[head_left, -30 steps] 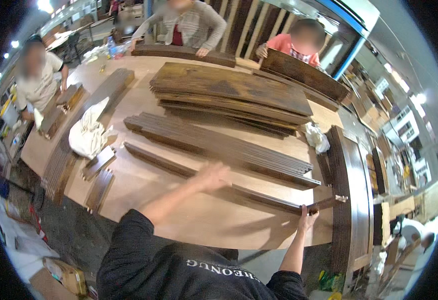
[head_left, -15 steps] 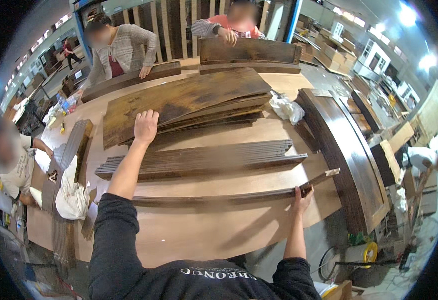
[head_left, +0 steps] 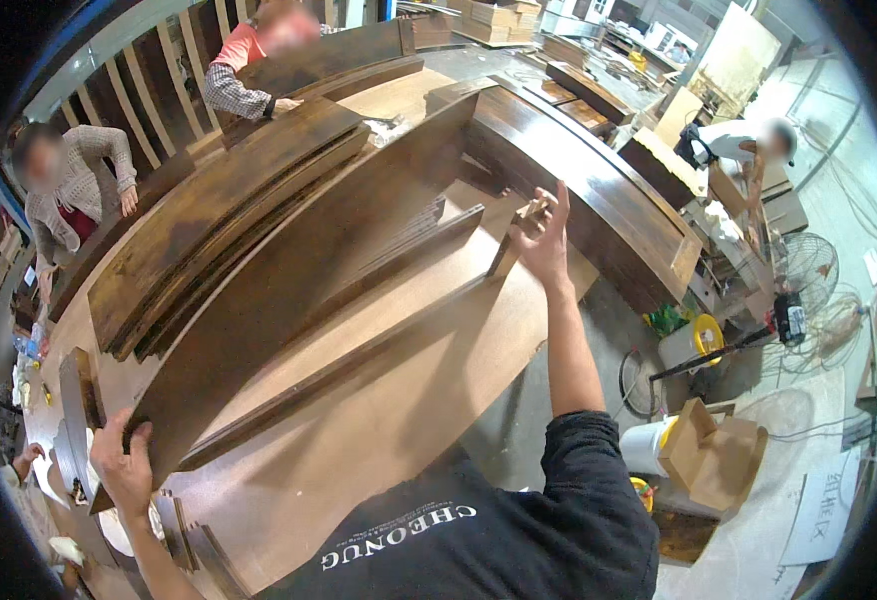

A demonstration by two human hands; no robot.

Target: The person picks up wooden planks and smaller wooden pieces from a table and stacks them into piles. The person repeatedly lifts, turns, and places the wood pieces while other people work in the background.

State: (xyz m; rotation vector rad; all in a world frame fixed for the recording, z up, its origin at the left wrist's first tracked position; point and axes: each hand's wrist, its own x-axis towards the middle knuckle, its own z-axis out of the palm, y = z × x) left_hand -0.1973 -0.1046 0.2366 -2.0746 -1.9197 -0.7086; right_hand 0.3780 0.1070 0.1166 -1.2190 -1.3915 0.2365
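Observation:
My left hand [head_left: 124, 455] grips the near left corner of a wide dark brown wooden panel [head_left: 299, 255]. The panel is tilted up and slants across the table toward the far right. My right hand [head_left: 547, 240] is at the pale-tipped end of a narrow dark wooden rail [head_left: 344, 372], with fingers spread and the index finger stretched up; contact is hard to tell. Partly hidden behind the panel lie several stacked rails [head_left: 409, 252]. Beyond it sits a stack of similar brown panels [head_left: 229, 215].
A large framed dark panel [head_left: 599, 180] lies along the table's right side. Two people stand across the table [head_left: 459, 350], by other boards. At right are a standing fan [head_left: 804, 275], a white bucket [head_left: 649, 440] and an open cardboard box [head_left: 714, 450].
My view has turned right. My left hand has brought a wide panel from the stack toward me. My right hand has shifted to the rail's tip, its fingers now spread.

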